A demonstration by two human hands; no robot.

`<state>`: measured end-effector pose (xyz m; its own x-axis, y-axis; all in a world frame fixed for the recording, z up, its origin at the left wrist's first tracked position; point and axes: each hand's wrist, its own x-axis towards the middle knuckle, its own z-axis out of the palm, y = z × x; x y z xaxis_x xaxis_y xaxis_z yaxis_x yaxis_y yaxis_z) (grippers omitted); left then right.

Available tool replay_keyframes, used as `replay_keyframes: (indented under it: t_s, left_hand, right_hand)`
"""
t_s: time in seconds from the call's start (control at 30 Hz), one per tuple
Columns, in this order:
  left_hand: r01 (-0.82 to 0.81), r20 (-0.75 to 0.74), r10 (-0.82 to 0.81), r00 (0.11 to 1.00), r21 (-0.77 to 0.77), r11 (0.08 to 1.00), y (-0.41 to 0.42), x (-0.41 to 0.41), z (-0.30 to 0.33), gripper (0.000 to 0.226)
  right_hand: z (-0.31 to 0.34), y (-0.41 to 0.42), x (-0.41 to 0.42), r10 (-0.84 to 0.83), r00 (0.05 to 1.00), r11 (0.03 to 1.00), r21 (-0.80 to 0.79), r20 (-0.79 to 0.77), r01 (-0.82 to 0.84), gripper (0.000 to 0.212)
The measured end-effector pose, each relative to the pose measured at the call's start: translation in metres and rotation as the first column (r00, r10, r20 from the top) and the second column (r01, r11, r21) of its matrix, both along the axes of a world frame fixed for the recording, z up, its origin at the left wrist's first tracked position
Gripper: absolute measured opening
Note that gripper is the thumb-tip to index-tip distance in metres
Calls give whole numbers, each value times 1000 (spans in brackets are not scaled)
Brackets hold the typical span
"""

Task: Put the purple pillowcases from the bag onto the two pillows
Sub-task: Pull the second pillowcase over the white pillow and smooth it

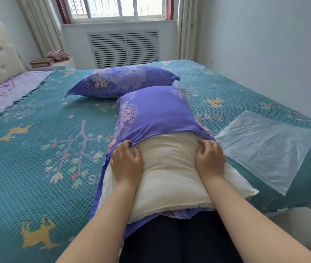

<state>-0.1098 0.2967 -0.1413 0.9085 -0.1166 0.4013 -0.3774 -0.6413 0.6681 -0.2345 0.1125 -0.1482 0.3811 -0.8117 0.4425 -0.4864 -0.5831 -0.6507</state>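
Broadly, everything rests on the wide bed with its teal waffle-knit cover patterned with yellow deer and small flowers (37, 133), which spreads out on every side of the hands and gives a soft, flat surface to work on; beyond the hands, toward the window, lies the plump pillow already dressed in its purple floral pillowcase (124, 80), set apart there, I judge, to keep the finished one out of the way; directly under and ahead of the hands lies the cream, unquilted second pillow (170, 168), lengthwise, its near end at the person's lap so the cover can be drawn toward the body; the second purple floral pillowcase (156, 112) sheathes the far half of it, with its open hem bunched across the middle and its lower layer trailing beneath the near end; to the right of the hands, well apart from them, the clear, flat plastic bag (264, 147) lies emptied on the cover; the left hand (127, 160) curls its fingers round the hem at the pillow's left side, and the right hand (208, 158) pinches the hem at the right side, one at each edge so the cloth should slide evenly; about half the second pillow remains bare.
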Motion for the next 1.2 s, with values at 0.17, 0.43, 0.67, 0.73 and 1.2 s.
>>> replay_keyframes:
  t_s: [0.17, 0.43, 0.67, 0.73, 1.2]
  left_hand:
    - [-8, -8, 8, 1000, -11, 1000, 4, -4, 2, 36]
    - [139, -100, -114, 988, 290, 947, 33, -11, 1, 49]
    - [169, -587, -76, 806, 104, 980, 96, -23, -4, 68]
    - [147, -750, -176, 637, -105, 983, 113, -27, -2, 67]
    - [299, -403, -544, 736, -527, 795, 61, -47, 72, 40]
  right_hand:
    - [2, 2, -1, -3, 1000, 1000, 17, 4, 3, 23]
    - [20, 29, -1, 287, 954, 775, -564, -85, -284, 33]
    - [31, 107, -12, 613, 720, 599, -402, -326, -692, 35]
    - [34, 126, -16, 638, 654, 567, -328, -405, -756, 48]
    - [18, 110, -2, 324, 892, 887, -226, -315, -402, 54]
